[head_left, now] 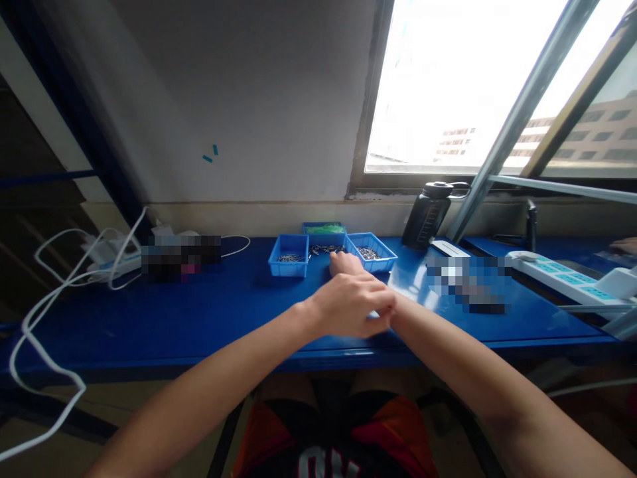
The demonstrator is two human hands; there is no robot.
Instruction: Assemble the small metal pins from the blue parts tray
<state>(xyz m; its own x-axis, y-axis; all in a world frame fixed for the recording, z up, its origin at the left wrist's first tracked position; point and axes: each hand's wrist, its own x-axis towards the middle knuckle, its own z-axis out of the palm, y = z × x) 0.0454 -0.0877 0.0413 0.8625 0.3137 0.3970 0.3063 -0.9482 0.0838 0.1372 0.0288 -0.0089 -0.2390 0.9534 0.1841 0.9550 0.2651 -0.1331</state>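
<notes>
My left hand [355, 305] crosses over my right arm, its curled fingertips and thumb close together at the right forearm. Whether anything sits in that pinch is too blurred to make out. Beyond it, my right hand [347, 263] is low over the table beside a loose pile of small metal parts [326, 249]; its fingers are mostly hidden. To the left of the pile stands a blue bin [288, 269] with small metal pieces. A second blue bin [385, 261] at the right holds more of them. Green strips [326, 229] lie in a third bin behind.
A black bottle [426, 216] stands at the back right, near a white power strip [562, 279]. White cables [37, 332] loop at the left edge of the blue table [239, 312]. Blurred-out items lie on both sides. Another person's hand [624, 245] shows at far right.
</notes>
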